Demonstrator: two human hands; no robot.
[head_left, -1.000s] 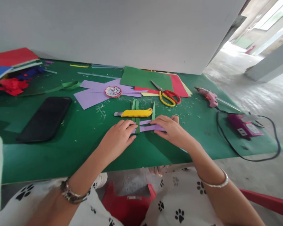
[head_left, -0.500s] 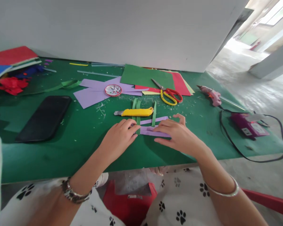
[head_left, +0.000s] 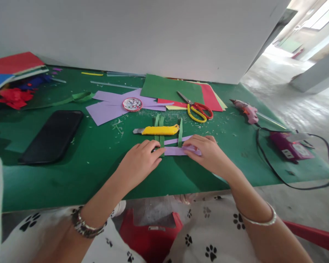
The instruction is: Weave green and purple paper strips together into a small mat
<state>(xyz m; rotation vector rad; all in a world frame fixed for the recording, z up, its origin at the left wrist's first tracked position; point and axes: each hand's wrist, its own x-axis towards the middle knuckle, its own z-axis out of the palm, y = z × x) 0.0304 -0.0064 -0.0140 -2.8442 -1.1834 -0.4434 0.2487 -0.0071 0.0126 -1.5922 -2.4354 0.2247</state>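
Purple paper strips (head_left: 173, 151) lie crosswise among upright green paper strips (head_left: 180, 131) near the table's front. My left hand (head_left: 142, 157) is closed at the left end of the lower purple strip, where it meets the green strips; its fingertips hide part of the crossing. At the strip's right end, my right hand (head_left: 205, 151) pinches the purple paper between thumb and fingers. A yellow utility knife (head_left: 160, 130) with its blade pointing left rests across the green strips, just beyond my hands.
Scissors (head_left: 196, 109) lie by green and red paper sheets (head_left: 172, 89). Purple sheets (head_left: 106, 109) carry a small round dish (head_left: 132, 105). A black phone (head_left: 53, 137) is at left. A pink glue gun (head_left: 246, 111), its cord and a purple power strip (head_left: 290, 146) occupy the right.
My right hand has drawn its fingers together on the right end of the purple strip. The two lower purple strips now nearly overlap. My left hand stays at the left crossing.
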